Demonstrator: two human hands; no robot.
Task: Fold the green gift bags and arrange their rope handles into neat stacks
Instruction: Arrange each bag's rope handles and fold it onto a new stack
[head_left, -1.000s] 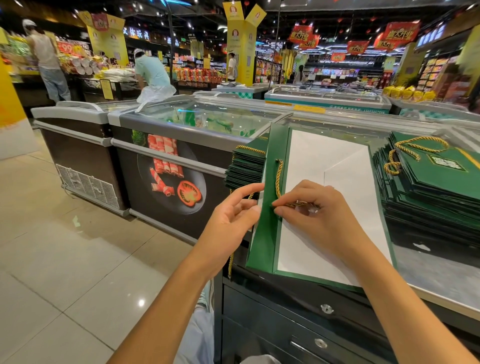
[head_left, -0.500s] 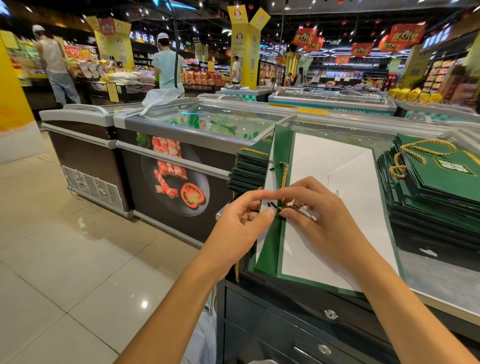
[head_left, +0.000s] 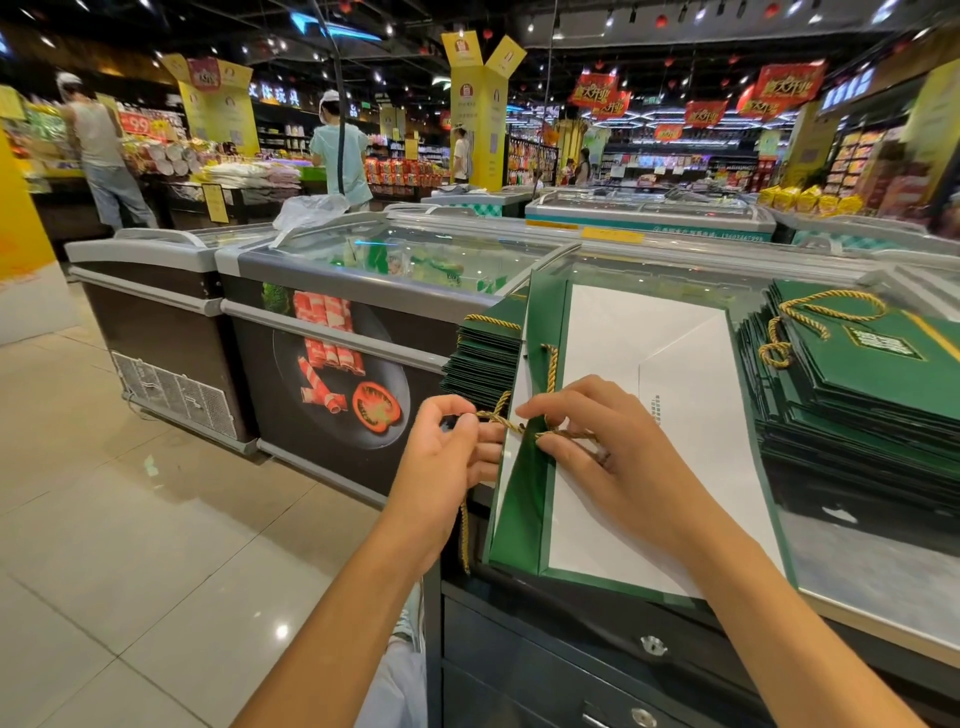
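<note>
Flat on the desk (head_left: 862, 571), at its near left corner, lies an unfolded green gift bag (head_left: 524, 514), white inner face up, its long green flap running along the desk's left edge. Both hands work the gold rope handle (head_left: 550, 364) at that flap. The left hand (head_left: 447, 462) hangs just off the left edge, its grip closed, thumb and forefinger pinching the rope. The right hand (head_left: 618, 457) rests on the white paper, its grip also closed on the rope, fingertips pinching it against the flap. The rope is stretched between the two hands, and a loose end dangles down past the desk's left edge. Behind the left hand, at the left edge, sits a low stack of folded bags (head_left: 485, 358). A taller stack of finished bags (head_left: 883, 400) stands at the right side, gold handles curled on top. A glass-topped freezer (head_left: 395, 260) stands beyond.
</note>
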